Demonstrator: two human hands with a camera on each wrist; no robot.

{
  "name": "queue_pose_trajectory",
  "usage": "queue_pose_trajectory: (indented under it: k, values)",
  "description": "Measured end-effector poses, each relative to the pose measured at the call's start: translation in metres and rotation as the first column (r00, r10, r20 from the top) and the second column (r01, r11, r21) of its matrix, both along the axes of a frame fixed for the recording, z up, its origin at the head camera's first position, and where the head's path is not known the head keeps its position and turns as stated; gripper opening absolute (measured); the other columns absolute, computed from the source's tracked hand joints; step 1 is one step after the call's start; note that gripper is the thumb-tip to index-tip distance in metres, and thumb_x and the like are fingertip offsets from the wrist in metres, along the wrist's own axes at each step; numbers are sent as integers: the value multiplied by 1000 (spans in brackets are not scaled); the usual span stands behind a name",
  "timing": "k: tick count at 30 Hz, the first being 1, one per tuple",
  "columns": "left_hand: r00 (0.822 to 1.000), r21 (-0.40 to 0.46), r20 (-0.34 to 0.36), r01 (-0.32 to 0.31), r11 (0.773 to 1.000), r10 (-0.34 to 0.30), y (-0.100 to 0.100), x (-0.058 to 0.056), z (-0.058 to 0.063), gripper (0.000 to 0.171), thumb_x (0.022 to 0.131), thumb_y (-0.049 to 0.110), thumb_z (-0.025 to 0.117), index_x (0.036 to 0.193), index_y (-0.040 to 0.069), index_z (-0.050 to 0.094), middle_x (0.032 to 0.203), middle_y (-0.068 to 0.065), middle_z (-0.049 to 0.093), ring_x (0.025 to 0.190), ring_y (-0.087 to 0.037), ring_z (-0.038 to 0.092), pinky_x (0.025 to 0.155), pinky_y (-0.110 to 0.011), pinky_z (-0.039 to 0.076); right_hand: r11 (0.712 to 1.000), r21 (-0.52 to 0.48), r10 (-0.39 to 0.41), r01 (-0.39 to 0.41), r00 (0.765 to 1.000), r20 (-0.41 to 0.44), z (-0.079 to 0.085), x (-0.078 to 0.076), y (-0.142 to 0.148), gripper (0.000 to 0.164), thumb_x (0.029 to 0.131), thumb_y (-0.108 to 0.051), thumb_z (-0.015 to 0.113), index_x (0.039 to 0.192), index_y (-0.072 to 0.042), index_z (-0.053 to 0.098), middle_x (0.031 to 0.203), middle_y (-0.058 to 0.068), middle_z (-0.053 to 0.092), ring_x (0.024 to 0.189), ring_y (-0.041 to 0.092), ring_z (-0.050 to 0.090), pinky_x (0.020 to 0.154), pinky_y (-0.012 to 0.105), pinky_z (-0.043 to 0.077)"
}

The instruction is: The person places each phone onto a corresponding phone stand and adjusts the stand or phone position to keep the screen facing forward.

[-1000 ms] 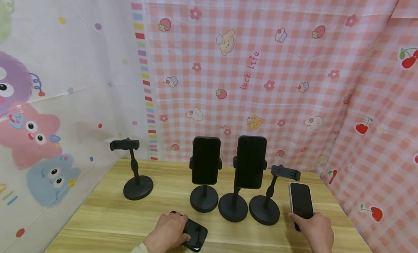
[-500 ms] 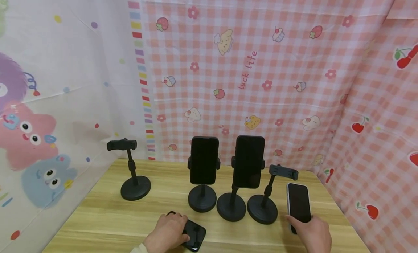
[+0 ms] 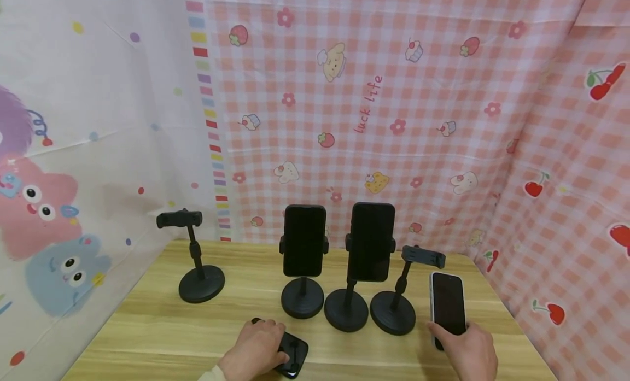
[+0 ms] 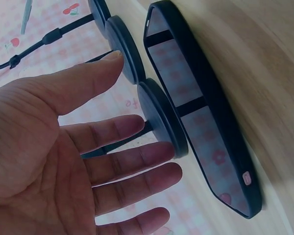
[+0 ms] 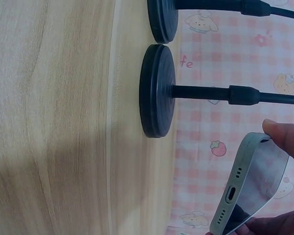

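In the head view everything sits slightly further left in the frame than 0.5 s ago, while the left hand [image 3: 256, 348] still covers part of the dark phone [image 3: 296, 352] on the table [image 3: 147, 337], and the right hand [image 3: 470, 348] still grips the light-edged phone [image 3: 448, 304] beside a bare stand [image 3: 394, 313], with 2 phone-bearing stands [image 3: 346, 310] between. The left wrist view shows that hand's fingers spread apart near the dark phone, 3 round bases behind. In the right wrist view, thumb and fingers clamp the tilted light-edged phone's opposite edges.
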State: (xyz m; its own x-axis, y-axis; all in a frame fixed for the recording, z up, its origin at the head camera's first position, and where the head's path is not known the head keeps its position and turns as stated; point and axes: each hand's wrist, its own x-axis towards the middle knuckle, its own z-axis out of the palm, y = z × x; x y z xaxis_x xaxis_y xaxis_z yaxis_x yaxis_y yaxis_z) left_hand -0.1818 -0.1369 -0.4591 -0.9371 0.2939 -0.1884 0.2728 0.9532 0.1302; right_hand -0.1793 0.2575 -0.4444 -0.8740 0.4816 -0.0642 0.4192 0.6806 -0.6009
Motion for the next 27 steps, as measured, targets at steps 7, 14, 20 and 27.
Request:
queue_pose_trajectory:
  k: [7, 14, 20, 27]
  values:
    - [999, -16, -32, 40, 999, -41, 5, 0, 2, 42, 80, 43, 81, 105, 11, 68, 93, -6, 65, 85, -23, 62, 79, -50, 50, 1000, -15, -21, 21, 1000, 1, 2, 3, -2, 115, 62, -84, 69, 111, 18, 53, 99, 32, 55, 87, 41, 57, 72, 52, 49]
    - [992, -55, -91, 80, 995, -85, 13, 2, 4, 41, 78, 45, 82, 100, 13, 68, 90, -5, 64, 82, -23, 62, 75, -48, 50, 999, -20, -32, 32, 999, 0, 8, 6, -3, 115, 65, -83, 68, 118, 18, 52, 108, 35, 53, 94, 44, 56, 77, 56, 48]
    - [991, -90, -92, 93, 992, -101, 21, 2, 7, 41, 79, 45, 81, 101, 13, 68, 88, -5, 63, 82, -22, 61, 74, -45, 50, 999, -25, -32, 32, 999, 5, 14, 11, -3, 122, 64, -86, 65, 122, 20, 49, 112, 38, 52, 97, 46, 56, 80, 58, 47]
    - [974, -102, -159, 147, 984, -162, 28, 3, 9, 40, 78, 44, 83, 96, 12, 68, 81, -4, 61, 74, -21, 59, 66, -41, 48, 999, -35, -42, 41, 999, -21, 22, 14, -4, 127, 62, -90, 62, 125, 19, 47, 116, 38, 51, 101, 48, 54, 83, 60, 46]
